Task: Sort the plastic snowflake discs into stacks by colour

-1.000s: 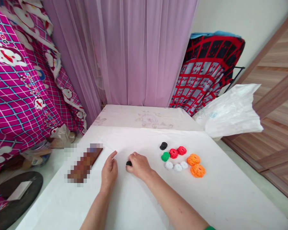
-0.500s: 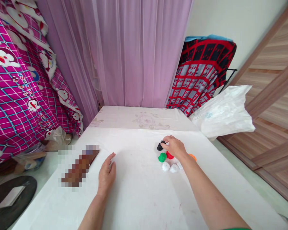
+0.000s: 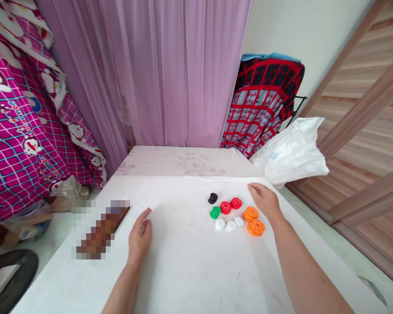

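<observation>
My right hand [image 3: 263, 200] is raised at the right of the table, its fingers loosely stretched and nothing seen in them. Nearest to it are two orange flower-shaped pieces [image 3: 255, 227], apart from the hand. To their left lie two red round pieces [image 3: 225, 207], a green round piece [image 3: 215, 212] and three small white pieces [image 3: 231, 225]. A small black piece [image 3: 212, 198] stands behind the green one. My left hand [image 3: 140, 235] rests on the left half of the table, open, with nothing in it.
A white cloth covers the table [image 3: 183, 270]. At its left lies a flat brown item [image 3: 101, 233], blurred by pixels. A white plastic bag [image 3: 291, 152] stands past the right edge. Purple curtains [image 3: 183, 74] hang behind, and a dark round stool [image 3: 24, 266] is low at left.
My right hand has let go of the black piece and moved right, uncovering the red and orange pieces. My left hand stays in place on the table. The view has shifted slightly.
</observation>
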Tool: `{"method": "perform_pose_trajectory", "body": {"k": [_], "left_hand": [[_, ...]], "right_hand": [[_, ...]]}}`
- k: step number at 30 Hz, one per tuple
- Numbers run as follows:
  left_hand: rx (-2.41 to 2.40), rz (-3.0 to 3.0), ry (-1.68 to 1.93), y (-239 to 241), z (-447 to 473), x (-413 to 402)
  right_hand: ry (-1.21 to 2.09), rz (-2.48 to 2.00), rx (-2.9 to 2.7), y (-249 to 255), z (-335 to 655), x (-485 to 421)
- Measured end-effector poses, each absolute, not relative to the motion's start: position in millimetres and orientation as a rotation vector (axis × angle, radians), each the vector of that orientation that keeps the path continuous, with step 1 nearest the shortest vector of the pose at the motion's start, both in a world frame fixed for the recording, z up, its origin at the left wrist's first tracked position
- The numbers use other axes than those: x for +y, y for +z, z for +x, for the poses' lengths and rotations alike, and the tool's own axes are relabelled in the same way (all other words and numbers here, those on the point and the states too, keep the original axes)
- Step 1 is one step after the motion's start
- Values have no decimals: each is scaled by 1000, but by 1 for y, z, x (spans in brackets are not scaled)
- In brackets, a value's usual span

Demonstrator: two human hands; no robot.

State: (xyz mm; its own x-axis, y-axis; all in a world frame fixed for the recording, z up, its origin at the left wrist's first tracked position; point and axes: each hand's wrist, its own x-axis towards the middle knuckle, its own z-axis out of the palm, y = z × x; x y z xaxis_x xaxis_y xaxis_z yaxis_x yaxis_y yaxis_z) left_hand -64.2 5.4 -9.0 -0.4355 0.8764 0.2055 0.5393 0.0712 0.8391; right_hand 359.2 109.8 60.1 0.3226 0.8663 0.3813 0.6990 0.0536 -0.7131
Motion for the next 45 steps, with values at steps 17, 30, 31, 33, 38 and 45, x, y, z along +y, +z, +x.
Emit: {"method": "perform_pose_trajectory", "body": {"k": [17,30,31,33,38,45], "left_hand": [[2157,2268,655,-14,-33,-13],[2056,2266,655,-22,-24,-40],[2058,2250,683,-23,-25,-39],[2062,2222,730,-26,-25,-38],[2069,2207,761,-28,-21,-35],[2000,2383,716,-32,-3,-40]], "right_hand": [[585,-1493,-943,-25,385,68],[691,-1537,-1515,4,317,107],[673,-1549,-1601,6,307,110],[626,-1570,-1757,8,287,114],[494,-1567,-2027,15,238,112],[235,-1549,-2302,27,171,88]]}}
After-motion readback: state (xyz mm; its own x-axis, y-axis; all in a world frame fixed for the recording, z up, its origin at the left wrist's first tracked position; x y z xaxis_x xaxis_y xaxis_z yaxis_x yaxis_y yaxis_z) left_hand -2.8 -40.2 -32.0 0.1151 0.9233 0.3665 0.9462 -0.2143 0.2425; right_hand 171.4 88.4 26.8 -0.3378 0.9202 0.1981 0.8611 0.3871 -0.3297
